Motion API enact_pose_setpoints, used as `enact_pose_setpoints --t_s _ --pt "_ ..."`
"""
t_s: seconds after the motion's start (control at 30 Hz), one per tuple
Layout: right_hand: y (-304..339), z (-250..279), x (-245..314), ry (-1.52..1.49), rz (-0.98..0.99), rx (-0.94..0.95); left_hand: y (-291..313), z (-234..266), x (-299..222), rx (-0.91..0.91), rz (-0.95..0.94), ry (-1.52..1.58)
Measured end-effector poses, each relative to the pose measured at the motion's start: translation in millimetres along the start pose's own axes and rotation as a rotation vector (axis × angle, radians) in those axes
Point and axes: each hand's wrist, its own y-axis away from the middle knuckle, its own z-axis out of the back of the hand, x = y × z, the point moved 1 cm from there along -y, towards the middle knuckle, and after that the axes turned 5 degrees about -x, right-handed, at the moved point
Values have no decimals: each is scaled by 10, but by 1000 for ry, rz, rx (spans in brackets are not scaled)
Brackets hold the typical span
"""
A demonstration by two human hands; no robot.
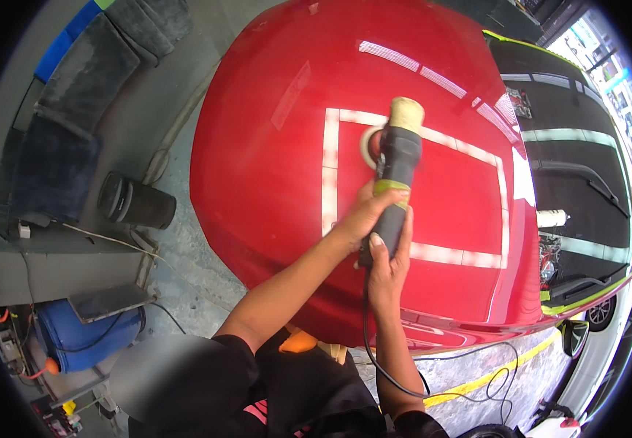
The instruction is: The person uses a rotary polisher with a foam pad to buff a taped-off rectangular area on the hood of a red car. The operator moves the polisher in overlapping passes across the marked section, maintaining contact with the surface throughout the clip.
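A handheld polisher point(400, 155), dark with yellow-green bands and a cream-coloured covering over its front end, is held over the red car hood point(265, 175). A round pale pad shows at the polisher's left side, partly hidden by the body; whether it touches the paint I cannot tell. My left hand point(364, 217) wraps the polisher's body near the lower yellow-green band. Closer to me, my right hand point(390, 266) is closed around the rear of the handle, its thumb on top. A black cord point(366, 314) runs from the handle's end down past my right forearm.
Beyond the hood's right edge lies the windscreen with a wiper point(582, 179) and a white bottle point(552, 218). At left stand a dark cylindrical bin point(144, 203) and a blue drum point(86, 339). Loose cable point(502, 379) lies on the floor at lower right, near a white car point(608, 365).
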Motion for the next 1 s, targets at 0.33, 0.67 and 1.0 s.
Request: enact_pose_setpoints --t_s 0.33,0.67,1.0 --pt "288 -2050 -335 139 -8 144 410 1979 -1011 -133 -54 125" --pt "1199 -2688 -859 289 102 166 1294 2993 -977 -86 63 161" --pt "1853 -3031 -1253 373 123 158 1906 3455 -1009 -137 79 -22"
